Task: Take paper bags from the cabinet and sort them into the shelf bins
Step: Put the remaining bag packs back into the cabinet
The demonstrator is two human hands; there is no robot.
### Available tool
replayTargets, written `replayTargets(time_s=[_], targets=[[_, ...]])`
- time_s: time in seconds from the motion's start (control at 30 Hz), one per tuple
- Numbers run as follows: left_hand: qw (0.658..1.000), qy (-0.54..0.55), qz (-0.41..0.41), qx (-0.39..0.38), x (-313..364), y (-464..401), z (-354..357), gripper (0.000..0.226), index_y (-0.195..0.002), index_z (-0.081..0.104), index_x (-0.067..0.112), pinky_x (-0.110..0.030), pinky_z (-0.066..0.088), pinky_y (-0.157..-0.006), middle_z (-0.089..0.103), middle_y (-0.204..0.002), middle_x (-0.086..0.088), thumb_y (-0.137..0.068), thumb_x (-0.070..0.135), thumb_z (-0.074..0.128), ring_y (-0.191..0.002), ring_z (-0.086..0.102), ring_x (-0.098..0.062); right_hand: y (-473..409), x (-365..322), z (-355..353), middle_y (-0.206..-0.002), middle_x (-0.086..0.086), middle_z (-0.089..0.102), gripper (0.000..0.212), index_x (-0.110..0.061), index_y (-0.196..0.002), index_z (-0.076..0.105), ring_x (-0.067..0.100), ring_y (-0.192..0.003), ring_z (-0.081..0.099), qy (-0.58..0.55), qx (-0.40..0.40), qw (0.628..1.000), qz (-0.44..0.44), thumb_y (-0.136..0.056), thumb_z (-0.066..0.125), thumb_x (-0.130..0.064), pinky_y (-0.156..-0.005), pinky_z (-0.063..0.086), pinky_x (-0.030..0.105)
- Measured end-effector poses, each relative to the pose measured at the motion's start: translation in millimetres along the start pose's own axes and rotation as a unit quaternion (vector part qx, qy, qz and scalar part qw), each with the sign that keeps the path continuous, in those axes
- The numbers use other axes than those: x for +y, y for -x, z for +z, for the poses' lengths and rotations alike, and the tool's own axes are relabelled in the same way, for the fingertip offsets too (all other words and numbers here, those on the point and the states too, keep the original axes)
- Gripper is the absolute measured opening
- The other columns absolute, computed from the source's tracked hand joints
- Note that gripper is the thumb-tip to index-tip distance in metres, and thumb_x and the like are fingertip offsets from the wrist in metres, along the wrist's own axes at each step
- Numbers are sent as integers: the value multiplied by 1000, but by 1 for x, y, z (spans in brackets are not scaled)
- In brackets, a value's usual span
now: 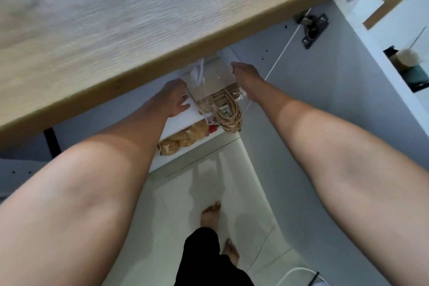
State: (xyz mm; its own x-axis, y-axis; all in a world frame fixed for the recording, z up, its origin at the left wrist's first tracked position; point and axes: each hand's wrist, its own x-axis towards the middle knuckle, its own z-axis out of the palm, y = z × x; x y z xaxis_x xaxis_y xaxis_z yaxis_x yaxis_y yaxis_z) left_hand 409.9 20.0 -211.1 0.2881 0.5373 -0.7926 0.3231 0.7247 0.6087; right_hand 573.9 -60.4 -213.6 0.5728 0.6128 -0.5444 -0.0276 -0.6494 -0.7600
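Observation:
A bundle of brown paper bags (214,87) wrapped in clear plastic lies on the white cabinet shelf (183,121) under the wooden countertop, its twisted rope handles (228,114) hanging toward me. My left hand (176,97) is at the bundle's left side and my right hand (245,76) at its right side. Both sets of fingertips are hidden behind the bundle and the countertop edge, so the grip is unclear. On the shelf below sits another pack of brown bags (183,138) with something red beside it.
The wooden countertop (116,30) overhangs the open cabinet and hides its upper part. The cabinet door (313,90) stands open to the right, hinge visible. White shelf bins (406,62) are at far right. Bare feet (210,216) stand on the pale tiled floor.

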Motion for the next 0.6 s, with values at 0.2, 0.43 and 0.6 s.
replayTargets(time_s=[0.2, 0.43, 0.6], targets=[[973, -229, 7, 37, -16, 40, -12, 45, -141, 39, 14, -38, 43, -101, 42, -143, -7, -98, 27, 42, -123, 44, -24, 45, -4, -7, -151, 11, 39, 49, -10, -146, 36, 25, -134, 43, 135, -17, 991, -14, -98, 35, -9, -102, 36, 25], [855, -514, 52, 41, -20, 152, -14, 59, -152, 18, 13, -39, 33, -111, 21, -158, -8, -100, 35, 34, -140, 32, -30, 143, -35, -45, -148, 13, 42, 50, -6, -142, 41, 30, -134, 42, 297, -49, 953, -37, -94, 47, -19, -107, 36, 31], [796, -599, 55, 67, -2, 251, -24, 58, -151, 18, 6, -36, 25, -116, 17, -160, -10, -102, 35, 30, -146, 22, -26, 211, -82, -68, -139, 15, 50, 44, 1, -133, 49, 28, -126, 49, 415, -69, 903, -90, -96, 41, -21, -97, 41, 29]])
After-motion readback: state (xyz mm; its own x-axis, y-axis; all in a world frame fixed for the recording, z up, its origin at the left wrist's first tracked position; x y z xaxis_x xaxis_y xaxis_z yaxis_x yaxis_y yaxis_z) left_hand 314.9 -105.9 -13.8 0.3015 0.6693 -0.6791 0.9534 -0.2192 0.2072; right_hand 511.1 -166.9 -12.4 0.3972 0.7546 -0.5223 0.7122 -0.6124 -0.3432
